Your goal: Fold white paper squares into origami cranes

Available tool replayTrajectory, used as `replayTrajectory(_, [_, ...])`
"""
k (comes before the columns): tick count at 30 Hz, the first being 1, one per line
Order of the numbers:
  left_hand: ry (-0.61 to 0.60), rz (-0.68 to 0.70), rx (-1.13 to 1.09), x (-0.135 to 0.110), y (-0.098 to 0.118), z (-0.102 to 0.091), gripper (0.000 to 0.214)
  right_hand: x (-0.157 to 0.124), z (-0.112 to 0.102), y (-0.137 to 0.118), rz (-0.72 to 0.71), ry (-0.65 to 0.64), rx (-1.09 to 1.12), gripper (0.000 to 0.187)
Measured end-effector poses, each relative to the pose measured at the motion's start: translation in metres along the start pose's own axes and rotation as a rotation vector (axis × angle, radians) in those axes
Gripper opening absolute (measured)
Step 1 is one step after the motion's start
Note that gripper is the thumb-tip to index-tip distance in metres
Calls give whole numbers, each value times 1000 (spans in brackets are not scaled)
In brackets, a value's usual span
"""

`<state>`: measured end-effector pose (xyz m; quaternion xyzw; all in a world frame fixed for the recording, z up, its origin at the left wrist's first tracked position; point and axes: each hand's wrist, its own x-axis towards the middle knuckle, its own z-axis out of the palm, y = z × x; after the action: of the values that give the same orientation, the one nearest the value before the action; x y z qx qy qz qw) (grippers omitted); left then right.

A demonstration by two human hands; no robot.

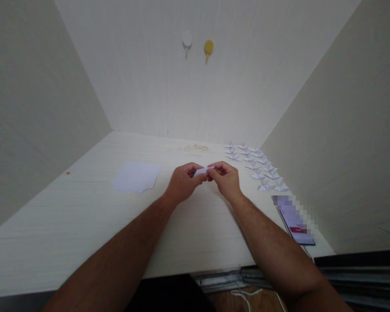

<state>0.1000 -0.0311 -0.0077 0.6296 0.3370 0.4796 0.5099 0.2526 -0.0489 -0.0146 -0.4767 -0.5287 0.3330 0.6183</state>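
A small folded piece of white paper (202,172) is pinched between both hands above the middle of the white desk (84,216). My left hand (182,182) grips its left end with curled fingers. My right hand (225,178) grips its right end, fingers pressed together. A stack of white paper sheets (137,177) lies to the left of the hands. Several folded paper cranes (258,167) stand in rows on the right.
A phone (294,219) lies near the desk's front right edge. Walls close the desk in on the left, back and right. Two hooks, one white (186,40) and one yellow (208,47), hang on the back wall. Cables lie below the front edge.
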Motion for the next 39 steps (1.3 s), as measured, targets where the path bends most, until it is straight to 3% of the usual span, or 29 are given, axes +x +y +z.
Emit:
replayTrajectory(6, [-5, 4, 20, 0, -3, -1, 15, 1, -1, -2, 12, -34, 36, 18])
replayTrajectory(13, [8, -2, -51, 0, -2, 0, 31, 1, 0, -2, 73, -111, 50, 25])
replayTrajectory(22, [-78, -77, -191, -1, -2, -2, 38, -1, 4, -6, 71, -11, 27, 18])
replayTrajectory(27, [-63, -151, -244, -1, 1, -1, 36, 0, 4, -5, 40, 37, -16, 15])
replayTrajectory(31, [-24, -162, -180, 0, -1, 2, 30, 0, 4, -3, 45, 16, -19, 16])
replayTrajectory(39, [-66, -154, -91, 2, -2, -2, 27, 0, 2, -4, 40, 1, -28, 17])
